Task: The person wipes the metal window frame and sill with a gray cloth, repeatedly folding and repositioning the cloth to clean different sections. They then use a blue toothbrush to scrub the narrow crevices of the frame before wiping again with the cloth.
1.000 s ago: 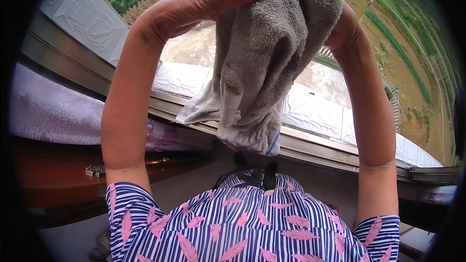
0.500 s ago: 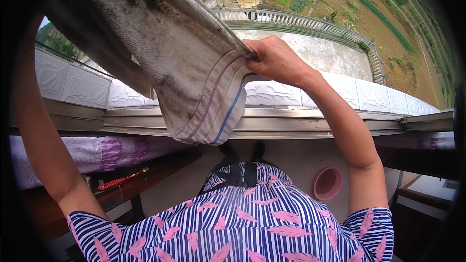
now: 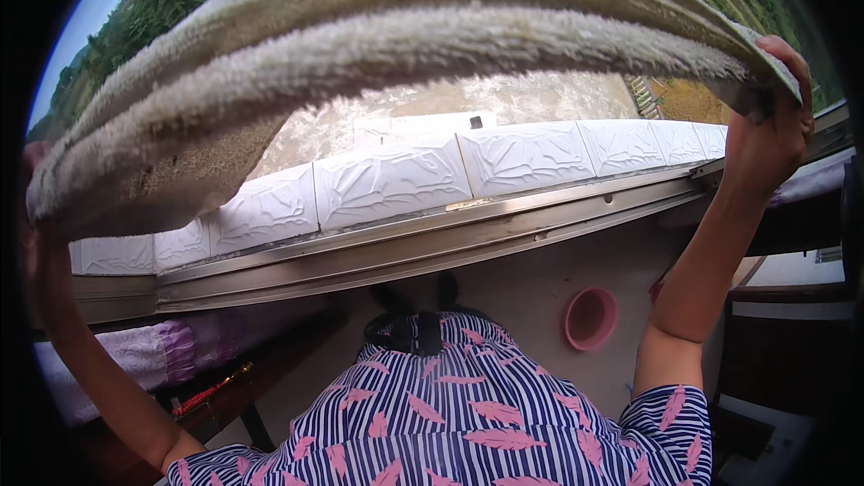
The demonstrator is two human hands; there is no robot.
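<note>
A worn, stained towel [image 3: 432,40] of beige terry cloth stretches across the upper part of the head view, folded lengthwise and held out over the window sill. My right hand [image 3: 778,112] grips its right end, fingers wrapped round the cloth. At the far left, my left hand [image 3: 40,207] is closed on the other end, partly hidden by the towel and the dark rim. Between both hands the cloth bows upward, and a loose flap hangs down near the left end.
Below the towel runs a metal window track [image 3: 405,247], with white embossed tiles [image 3: 391,180] beyond it. A pink basin [image 3: 590,319] stands on the floor to the right. A table with a white and purple cloth [image 3: 135,355] and a red beaded string [image 3: 202,396] is at left.
The towel, earlier hanging bunched at the left and centre, is now spread wide. My right hand has moved right and outward, and the view has turned slightly.
</note>
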